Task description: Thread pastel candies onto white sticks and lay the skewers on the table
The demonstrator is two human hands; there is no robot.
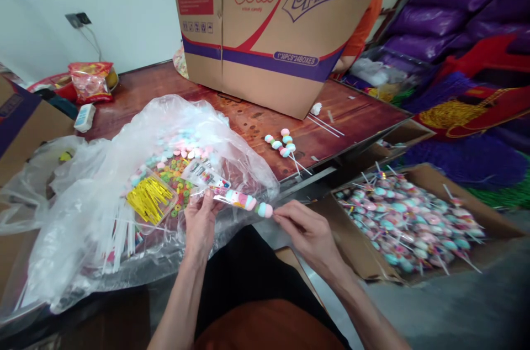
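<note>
My left hand [201, 223] pinches a small clear printed wrapper bag [206, 177] at its mouth. My right hand [306, 228] holds the stick end of a marshmallow skewer [247, 202] with pink, white and blue pieces, its far end inside the wrapper. Both hands hover over my lap at the table's front edge. Just left lies a big clear plastic sheet [103, 195] holding loose pastel candies, coloured cereal rings [174, 173], white sticks and a tub of yellow twist ties [149, 198].
Two unwrapped skewers [282, 146] lie on the brown table [248, 118]. A large Cola Sprite carton [269, 24] stands behind. A low cardboard box [409, 220] of wrapped skewers sits at right. A red snack bag [91, 82] is far left.
</note>
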